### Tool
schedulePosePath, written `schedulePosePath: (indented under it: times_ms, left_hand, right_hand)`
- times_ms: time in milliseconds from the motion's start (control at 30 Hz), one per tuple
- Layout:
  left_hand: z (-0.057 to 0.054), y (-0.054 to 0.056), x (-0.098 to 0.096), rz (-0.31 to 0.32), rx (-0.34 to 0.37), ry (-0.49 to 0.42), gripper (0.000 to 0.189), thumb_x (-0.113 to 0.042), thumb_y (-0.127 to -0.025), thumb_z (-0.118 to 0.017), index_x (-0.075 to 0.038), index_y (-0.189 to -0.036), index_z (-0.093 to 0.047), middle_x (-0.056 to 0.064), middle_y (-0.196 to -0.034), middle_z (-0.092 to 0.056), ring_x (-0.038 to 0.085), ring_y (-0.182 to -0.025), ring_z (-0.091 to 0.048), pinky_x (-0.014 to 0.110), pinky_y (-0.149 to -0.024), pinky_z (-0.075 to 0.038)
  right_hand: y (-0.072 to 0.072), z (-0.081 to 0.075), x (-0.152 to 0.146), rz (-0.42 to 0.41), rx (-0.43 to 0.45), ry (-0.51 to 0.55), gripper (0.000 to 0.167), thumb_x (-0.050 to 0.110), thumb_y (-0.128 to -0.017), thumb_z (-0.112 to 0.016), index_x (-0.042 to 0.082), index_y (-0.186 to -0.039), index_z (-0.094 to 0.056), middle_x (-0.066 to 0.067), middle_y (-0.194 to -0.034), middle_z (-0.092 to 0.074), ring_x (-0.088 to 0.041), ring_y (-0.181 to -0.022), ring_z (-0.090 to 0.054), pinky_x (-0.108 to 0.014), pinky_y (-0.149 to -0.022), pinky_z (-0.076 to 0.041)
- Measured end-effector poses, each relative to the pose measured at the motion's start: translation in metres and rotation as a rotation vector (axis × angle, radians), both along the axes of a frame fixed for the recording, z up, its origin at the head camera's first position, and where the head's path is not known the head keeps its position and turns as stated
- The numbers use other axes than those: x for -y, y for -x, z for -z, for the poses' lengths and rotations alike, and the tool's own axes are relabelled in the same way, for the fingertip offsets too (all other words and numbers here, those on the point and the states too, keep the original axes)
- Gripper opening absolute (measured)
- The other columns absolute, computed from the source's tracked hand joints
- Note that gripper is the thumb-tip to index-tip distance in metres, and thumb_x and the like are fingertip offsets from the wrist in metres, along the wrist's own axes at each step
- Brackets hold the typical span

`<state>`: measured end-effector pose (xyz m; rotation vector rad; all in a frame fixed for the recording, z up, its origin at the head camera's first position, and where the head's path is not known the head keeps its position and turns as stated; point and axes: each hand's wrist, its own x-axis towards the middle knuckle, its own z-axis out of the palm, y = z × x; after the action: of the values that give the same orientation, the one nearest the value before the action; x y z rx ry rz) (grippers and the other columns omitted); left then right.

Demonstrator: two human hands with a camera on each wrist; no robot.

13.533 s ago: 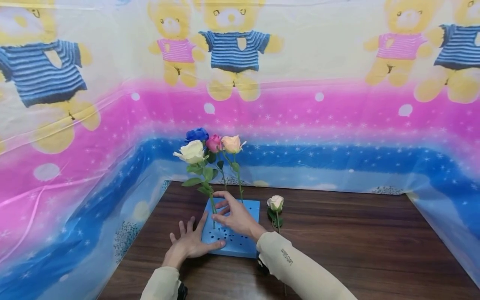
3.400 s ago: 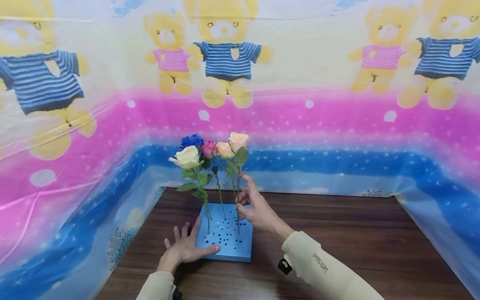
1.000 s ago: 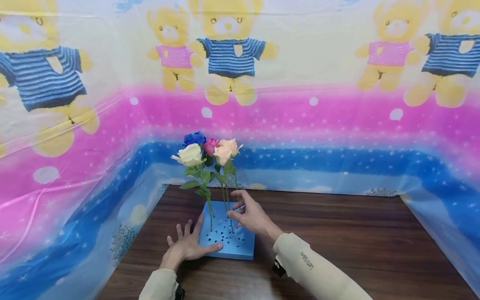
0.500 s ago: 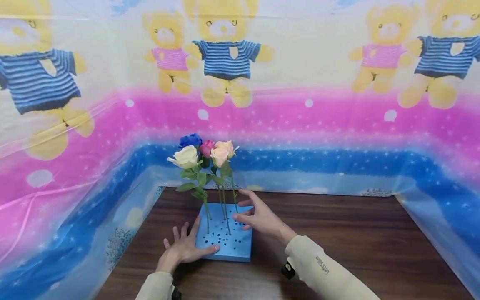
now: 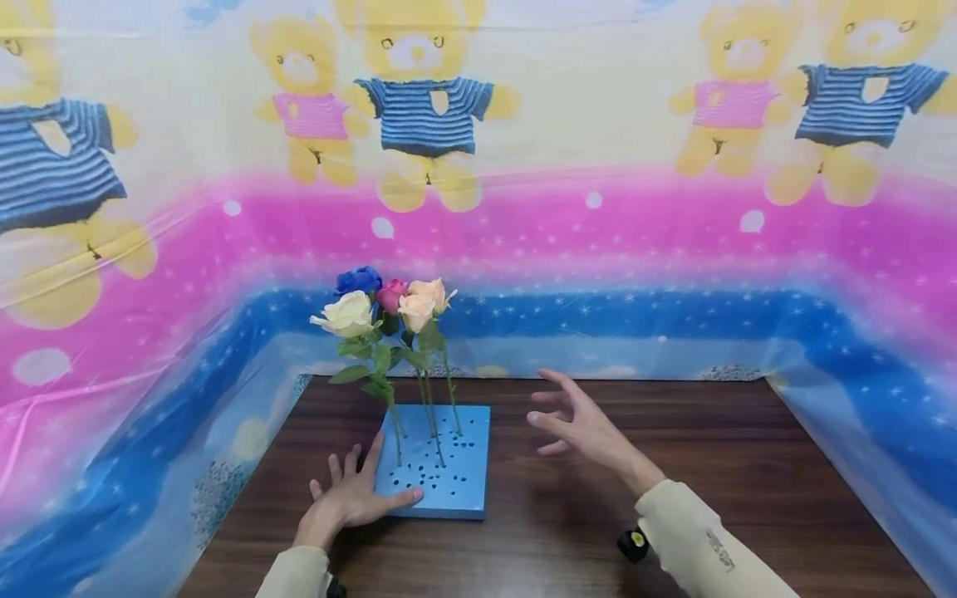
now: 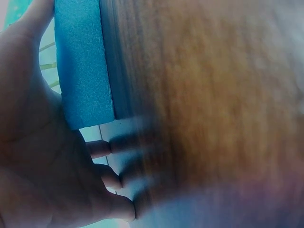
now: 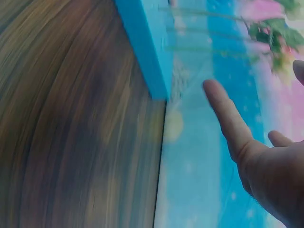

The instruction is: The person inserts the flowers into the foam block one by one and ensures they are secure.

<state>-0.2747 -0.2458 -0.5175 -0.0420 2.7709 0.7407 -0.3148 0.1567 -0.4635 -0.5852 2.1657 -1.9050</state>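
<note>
A light-blue foam block point(image 5: 473, 465) dotted with holes lies on the table. Standing in it on thin stems are a white rose point(image 5: 347, 315), a blue rose point(image 5: 359, 280), a magenta rose point(image 5: 391, 296) and two peach roses point(image 5: 417, 311), whose blooms overlap. My left hand point(image 5: 347, 498) rests along the block's left side, fingers spread and thumb across its top near edge; the left wrist view shows the palm against the foam point(image 6: 84, 66). Off to the block's right, my right hand point(image 5: 591, 428) hovers with spread fingers, holding nothing. The right wrist view catches its extended finger point(image 7: 228, 111) apart from the stems.
The dark wood-grain table point(image 5: 688, 465) extends right of the block. A cloth backdrop point(image 5: 553, 241) printed with bears hangs along the back and sides, meeting the table's far edge behind the flowers. A small black device point(image 5: 633, 544) sits at the right wrist.
Earlier a pale rose lay on the table; my right hand later held it over the block. It now stands there as the front peach rose. My right hand has let go and moved right.
</note>
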Motion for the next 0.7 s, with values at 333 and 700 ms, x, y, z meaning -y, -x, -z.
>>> schedulePosePath:
  times_ms: [333, 700]
  left_hand:
    - [0.000, -0.001, 0.016, 0.006, 0.018, 0.003, 0.138, -0.090, -0.086, -0.071, -0.020, -0.181, 0.002, 0.040, -0.179, 0.000, 0.071, -0.159, 0.013, 0.096, -0.113, 0.005]
    - [0.003, -0.004, 0.029, 0.011, 0.016, 0.058, 0.145, -0.091, -0.090, -0.066, -0.001, -0.176, 0.008, 0.042, -0.177, 0.006, 0.070, -0.158, 0.011, 0.094, -0.116, 0.000]
  right_hand:
    - [-0.028, 0.002, -0.064, 0.169, -0.113, -0.202, 0.079, 0.038, -0.112, -0.071, 0.027, -0.177, -0.027, -0.027, -0.174, -0.038, -0.051, -0.149, -0.055, -0.063, -0.111, -0.056]
    - [-0.051, 0.017, -0.093, 0.297, -0.347, -0.578, 0.082, 0.055, -0.108, -0.071, 0.027, -0.175, -0.034, -0.019, -0.174, -0.039, -0.050, -0.158, -0.040, -0.080, -0.114, -0.042]
